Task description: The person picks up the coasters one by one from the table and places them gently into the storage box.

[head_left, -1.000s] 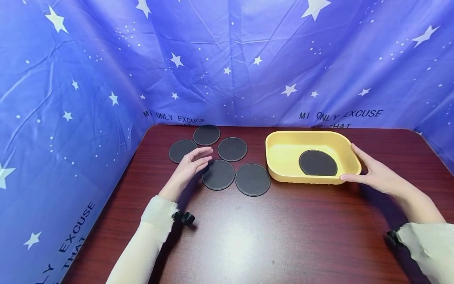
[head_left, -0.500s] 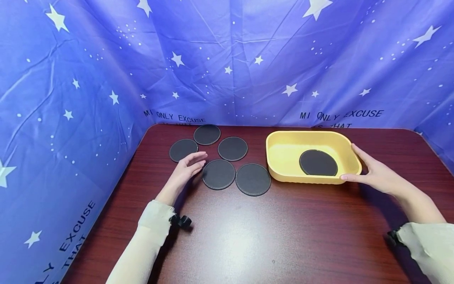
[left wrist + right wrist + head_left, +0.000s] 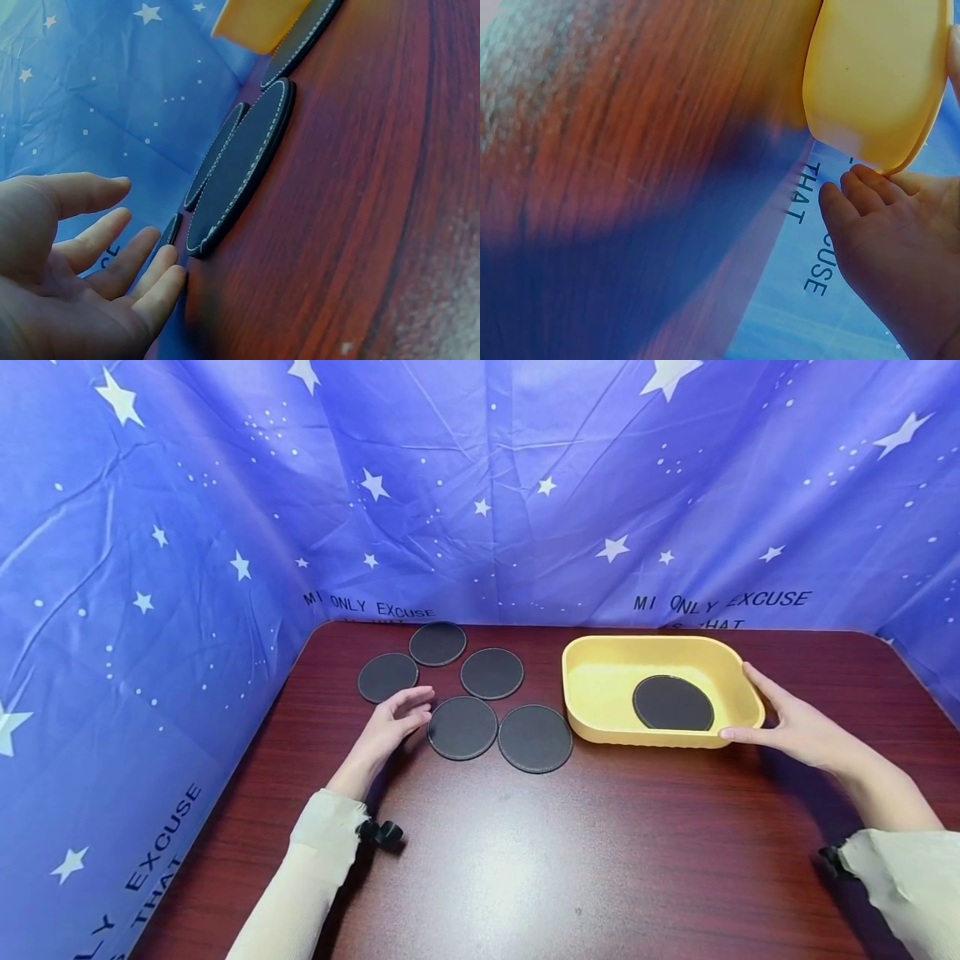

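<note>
My left hand [image 3: 384, 731] hovers just left of a round black coaster [image 3: 462, 729] with pale edge stitching; its fingers are loosely bent and nothing lies between them. The left wrist view shows that palm empty beside the coaster's edge [image 3: 244, 169]. Touching this coaster on its right is another coaster [image 3: 535, 739]. My right hand [image 3: 802, 731] holds the right end of a yellow plastic bin [image 3: 637, 737], thumb at the near corner and fingers at the far one. One black coaster [image 3: 672, 704] lies inside the bin. From the right wrist, the fingers appear against the bin's outer wall [image 3: 877, 82].
Farther back lie three more coasters: one at the left [image 3: 387, 677], one by the back edge [image 3: 438, 644] and one to the right [image 3: 492, 674]. They rest on a reddish-brown table [image 3: 600, 860]. A blue starry curtain [image 3: 487, 543] hangs close behind and at the sides.
My left hand has drawn back left and slightly toward me, off the nearer coaster. The right hand, the bin and the coasters have stayed in place.
</note>
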Action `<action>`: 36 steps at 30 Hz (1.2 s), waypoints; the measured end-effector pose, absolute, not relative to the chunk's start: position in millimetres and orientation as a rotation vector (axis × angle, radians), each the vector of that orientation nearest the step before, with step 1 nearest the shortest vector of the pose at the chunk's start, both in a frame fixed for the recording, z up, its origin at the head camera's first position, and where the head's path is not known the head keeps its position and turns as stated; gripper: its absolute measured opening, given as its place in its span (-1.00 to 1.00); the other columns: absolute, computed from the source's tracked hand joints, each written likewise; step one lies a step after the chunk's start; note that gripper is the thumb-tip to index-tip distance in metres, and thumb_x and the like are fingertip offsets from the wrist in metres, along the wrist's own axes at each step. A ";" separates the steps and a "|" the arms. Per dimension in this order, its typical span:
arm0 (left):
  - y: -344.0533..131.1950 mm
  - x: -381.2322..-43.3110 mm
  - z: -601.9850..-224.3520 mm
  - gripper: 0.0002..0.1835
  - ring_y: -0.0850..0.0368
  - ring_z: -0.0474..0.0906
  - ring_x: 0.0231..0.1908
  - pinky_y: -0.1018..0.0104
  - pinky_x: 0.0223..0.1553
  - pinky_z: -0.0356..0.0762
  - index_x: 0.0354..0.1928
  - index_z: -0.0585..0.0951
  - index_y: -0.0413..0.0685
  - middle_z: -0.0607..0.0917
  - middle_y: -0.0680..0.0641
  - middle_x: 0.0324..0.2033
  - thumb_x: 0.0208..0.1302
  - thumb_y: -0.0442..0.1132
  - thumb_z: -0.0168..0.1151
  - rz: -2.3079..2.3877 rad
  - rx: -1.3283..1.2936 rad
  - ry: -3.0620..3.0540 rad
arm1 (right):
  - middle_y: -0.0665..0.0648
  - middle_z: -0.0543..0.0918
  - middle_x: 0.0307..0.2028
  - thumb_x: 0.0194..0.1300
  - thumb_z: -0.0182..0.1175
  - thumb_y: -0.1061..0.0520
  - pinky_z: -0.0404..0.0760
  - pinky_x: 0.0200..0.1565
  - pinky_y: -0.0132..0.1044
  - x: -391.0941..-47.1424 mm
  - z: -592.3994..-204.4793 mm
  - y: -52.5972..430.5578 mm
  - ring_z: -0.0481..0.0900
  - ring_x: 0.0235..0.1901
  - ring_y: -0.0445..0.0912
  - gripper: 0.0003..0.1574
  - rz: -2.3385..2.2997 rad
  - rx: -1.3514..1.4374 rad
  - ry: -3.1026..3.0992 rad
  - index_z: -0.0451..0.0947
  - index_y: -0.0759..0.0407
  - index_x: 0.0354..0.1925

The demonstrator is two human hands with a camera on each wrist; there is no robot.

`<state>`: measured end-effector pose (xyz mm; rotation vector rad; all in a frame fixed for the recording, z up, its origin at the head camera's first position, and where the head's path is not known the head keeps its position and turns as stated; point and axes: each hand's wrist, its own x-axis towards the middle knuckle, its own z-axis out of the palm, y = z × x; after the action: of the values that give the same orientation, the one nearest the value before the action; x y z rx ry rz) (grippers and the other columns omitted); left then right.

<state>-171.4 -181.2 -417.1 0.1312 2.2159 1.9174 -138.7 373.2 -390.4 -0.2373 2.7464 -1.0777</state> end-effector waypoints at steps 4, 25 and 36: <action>-181.5 -171.8 -419.7 -0.42 -0.25 0.34 0.39 0.66 0.07 0.49 0.37 0.35 -0.36 0.39 -0.35 0.39 0.31 -0.49 0.16 1.879 0.143 2.257 | 0.34 -0.27 0.58 0.28 0.34 -0.01 -0.32 0.53 0.04 -138.6 -390.3 372.9 -0.33 0.56 0.18 0.36 -1.083 -0.238 2.743 -0.48 -0.02 0.59; -179.4 -168.8 -423.4 -0.33 -0.29 0.33 0.39 -0.05 0.43 0.32 0.37 0.34 -0.38 0.41 -0.39 0.36 0.20 -0.48 0.28 1.704 0.239 2.374 | 0.34 -0.30 0.58 0.29 0.33 0.00 -0.35 0.52 0.14 -138.1 -389.7 372.3 -0.37 0.56 0.19 0.36 -1.109 -0.232 2.729 -0.49 -0.02 0.58; -178.8 -167.9 -419.4 -0.36 -0.27 0.36 0.38 0.13 0.34 0.46 0.40 0.32 -0.31 0.36 -0.35 0.41 0.28 -0.45 0.23 1.752 0.138 2.327 | 0.35 -0.30 0.58 0.29 0.34 -0.01 -0.32 0.49 0.30 -138.2 -389.3 372.3 -0.36 0.55 0.25 0.36 -1.110 -0.222 2.720 -0.49 0.00 0.58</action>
<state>-167.9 -178.8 -419.4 0.1381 2.3274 1.7522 -138.2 372.3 -389.3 -0.2219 2.7197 -1.1095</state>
